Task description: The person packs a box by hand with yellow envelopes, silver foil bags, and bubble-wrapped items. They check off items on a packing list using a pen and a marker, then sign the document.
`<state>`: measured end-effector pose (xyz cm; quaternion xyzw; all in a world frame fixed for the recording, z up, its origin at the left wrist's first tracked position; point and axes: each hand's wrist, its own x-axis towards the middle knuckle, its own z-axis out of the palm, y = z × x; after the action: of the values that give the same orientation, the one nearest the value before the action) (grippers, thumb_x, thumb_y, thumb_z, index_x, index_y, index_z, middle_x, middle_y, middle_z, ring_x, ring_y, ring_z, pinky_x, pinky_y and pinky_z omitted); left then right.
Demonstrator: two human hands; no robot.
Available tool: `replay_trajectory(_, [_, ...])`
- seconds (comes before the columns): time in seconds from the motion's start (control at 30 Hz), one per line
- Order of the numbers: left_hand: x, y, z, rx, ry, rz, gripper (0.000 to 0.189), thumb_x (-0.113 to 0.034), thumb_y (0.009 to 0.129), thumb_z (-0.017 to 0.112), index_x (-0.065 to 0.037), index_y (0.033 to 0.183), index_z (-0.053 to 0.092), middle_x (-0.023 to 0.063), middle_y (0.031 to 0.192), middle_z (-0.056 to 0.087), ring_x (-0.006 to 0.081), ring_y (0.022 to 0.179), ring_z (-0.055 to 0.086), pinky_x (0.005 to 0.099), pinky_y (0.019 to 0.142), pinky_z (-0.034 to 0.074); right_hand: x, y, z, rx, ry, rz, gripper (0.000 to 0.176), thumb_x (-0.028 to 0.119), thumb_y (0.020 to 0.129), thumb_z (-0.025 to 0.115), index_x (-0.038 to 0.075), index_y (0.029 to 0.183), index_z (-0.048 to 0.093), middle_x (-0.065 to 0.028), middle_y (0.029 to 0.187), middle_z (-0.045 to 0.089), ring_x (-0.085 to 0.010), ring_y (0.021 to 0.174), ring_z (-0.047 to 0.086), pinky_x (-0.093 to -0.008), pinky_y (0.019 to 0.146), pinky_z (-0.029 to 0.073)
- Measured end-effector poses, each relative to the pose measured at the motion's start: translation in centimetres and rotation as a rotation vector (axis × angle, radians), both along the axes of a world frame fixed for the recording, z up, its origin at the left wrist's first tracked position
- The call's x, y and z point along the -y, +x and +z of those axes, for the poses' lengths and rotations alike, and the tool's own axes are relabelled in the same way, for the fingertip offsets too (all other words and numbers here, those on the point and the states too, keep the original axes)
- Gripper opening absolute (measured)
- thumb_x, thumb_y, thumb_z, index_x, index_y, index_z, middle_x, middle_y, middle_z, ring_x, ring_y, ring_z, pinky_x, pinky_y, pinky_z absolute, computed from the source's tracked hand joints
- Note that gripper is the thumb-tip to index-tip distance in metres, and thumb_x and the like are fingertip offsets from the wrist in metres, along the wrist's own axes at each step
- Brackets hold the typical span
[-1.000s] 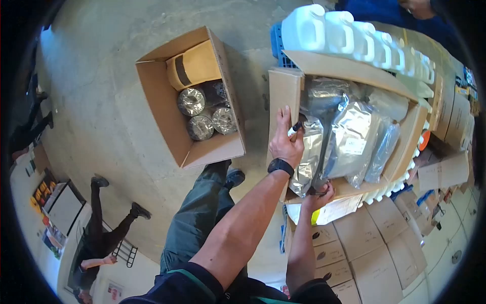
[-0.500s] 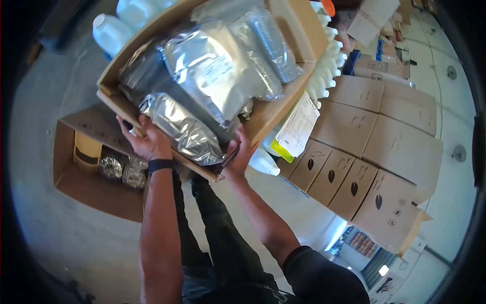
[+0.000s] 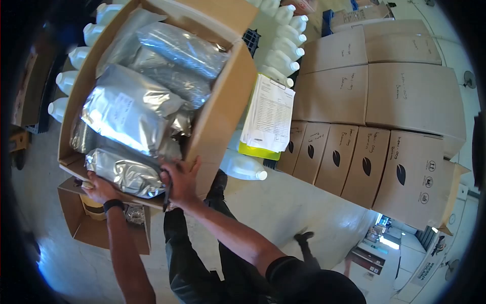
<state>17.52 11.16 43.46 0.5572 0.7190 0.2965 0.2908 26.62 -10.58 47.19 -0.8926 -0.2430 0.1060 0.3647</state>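
An open cardboard box (image 3: 220,109) is tilted in front of me. Silver foil pouches (image 3: 121,111) and clear-wrapped stacks of what look like plastic cups or lids (image 3: 182,48) fill it. My left hand (image 3: 101,189) grips the near left edge of the box, with a small pale item at its fingers. At the near right corner, my right hand (image 3: 181,181) has its fingers over the box wall, beside a crinkled foil pack (image 3: 126,172). A slim black tool (image 3: 168,191) sticks out of that hand. A dark band circles my left wrist.
A second open carton (image 3: 109,235) stands on the floor below, holding a yellowish roll and wrapped items. White jugs (image 3: 245,167) line both sides. A clipboard with papers (image 3: 268,114) lies by the jugs, and large cartons (image 3: 415,96) are stacked at right.
The box has shifted left and turned in view, showing more of its right side wall. Both hands have moved along with it, keeping hold at its near edge.
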Motion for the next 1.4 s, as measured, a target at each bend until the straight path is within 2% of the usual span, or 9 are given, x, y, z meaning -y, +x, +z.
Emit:
replay_trajectory(0.23, [-3.0,-2.5,-1.9,-0.052,-0.011,0.005,0.073,-0.047,0.087,0.065,0.004,0.136,0.048,0.0217,0.131,0.056,0.0328,0.115,0.058,0.0393,0.1,0.044,6.8,1.4,-1.2,-0.098,0.389,0.184,0.015,0.012,0.09,0.06,0.013,0.105,0.063,-0.0081,0.098,0.066,-0.0281,0.11,0.059,-0.0632,0.111,0.014])
replay_trajectory(0.3, [-5.1,-4.5,-2.9,-0.387,0.02,-0.03,0.08,-0.057,0.084,0.063,0.003,0.136,0.049,0.0228,0.132,0.055,0.0344,0.116,0.057,0.0398,0.1,0.043,10.7,2.2,-1.9,-0.33,0.661,0.218,0.023,0.001,0.085,0.062,0.011,0.106,0.064,-0.0077,0.096,0.065,-0.025,0.098,0.063,-0.0483,0.104,0.037])
replay_trajectory(0.33, [-5.5,-5.2,-3.2,-0.374,0.049,-0.057,0.082,-0.059,0.084,0.061,0.003,0.135,0.049,0.0229,0.131,0.056,0.0357,0.116,0.057,0.041,0.099,0.044,13.8,3.2,-1.9,-0.519,0.593,0.238,0.027,-0.004,0.084,0.061,0.007,0.108,0.065,-0.0075,0.094,0.065,-0.0229,0.083,0.063,-0.0349,0.086,0.049])
replay_trajectory(0.37, [-5.9,-5.6,-3.3,-0.361,0.076,-0.086,0.083,-0.062,0.083,0.06,0.003,0.134,0.05,0.023,0.131,0.056,0.0371,0.115,0.057,0.0423,0.099,0.044,16.9,4.3,-2.2,-0.689,0.6,0.124,0.028,-0.005,0.084,0.062,0.006,0.11,0.065,-0.0079,0.092,0.066,-0.0226,0.08,0.062,-0.0333,0.081,0.049])
replay_trajectory(0.5, [-5.8,-6.1,-2.4,-0.65,-0.064,-0.009,0.077,-0.061,0.086,0.056,0.001,0.131,0.054,0.0246,0.125,0.06,0.0409,0.112,0.058,0.0461,0.096,0.045,28.1,12.5,-4.2,0.033,0.372,0.087,0.015,-0.004,0.08,0.064,0.002,0.094,0.06,-0.0136,0.091,0.067,-0.0289,0.08,0.065,-0.0405,0.071,0.053])
replay_trajectory(0.63, [-5.0,-8.2,-3.1,-0.817,0.216,-0.183,0.064,-0.051,0.09,0.051,0.001,0.126,0.057,0.0272,0.121,0.06,0.0431,0.113,0.057,0.0471,0.096,0.046,37.4,19.0,-5.6,0.259,-0.065,-0.043,0.043,0.002,0.07,0.076,0.004,0.111,0.062,-0.0183,0.124,0.062,-0.0356,0.109,0.056,-0.0458,0.093,0.047])
replay_trajectory(0.83, [-2.7,-7.1,-3.4,-0.732,0.343,-0.082,0.058,-0.047,0.095,0.05,0.001,0.126,0.057,0.0261,0.116,0.063,0.0441,0.107,0.059,0.0466,0.09,0.047,40.5,23.8,-4.6,0.176,-0.34,0.084,0.066,0.008,0.059,0.084,0.021,0.12,0.064,-0.0102,0.143,0.049,-0.0332,0.117,0.051,-0.0437,0.096,0.045])
replay_trajectory(0.97, [4.4,-2.3,0.7,-0.627,0.221,-0.241,0.05,-0.039,0.098,0.047,0.002,0.125,0.057,0.0267,0.112,0.064,0.0423,0.103,0.06,0.0452,0.089,0.046,41.4,23.8,-6.7,0.144,-0.232,0.133,0.065,0.007,0.058,0.083,0.019,0.119,0.064,-0.0081,0.14,0.052,-0.0318,0.114,0.053,-0.0416,0.095,0.046])
replay_trajectory(1.4, [3.9,-2.6,0.2,-0.672,0.194,-0.101,0.044,-0.036,0.096,0.049,0.002,0.115,0.063,0.022,0.105,0.067,0.0365,0.095,0.063,0.0446,0.083,0.047,40.5,23.0,-5.5,-0.012,0.005,0.062,0.045,-0.014,0.064,0.069,0.006,0.104,0.065,-0.0118,0.117,0.067,-0.0295,0.091,0.062,-0.0367,0.079,0.053])
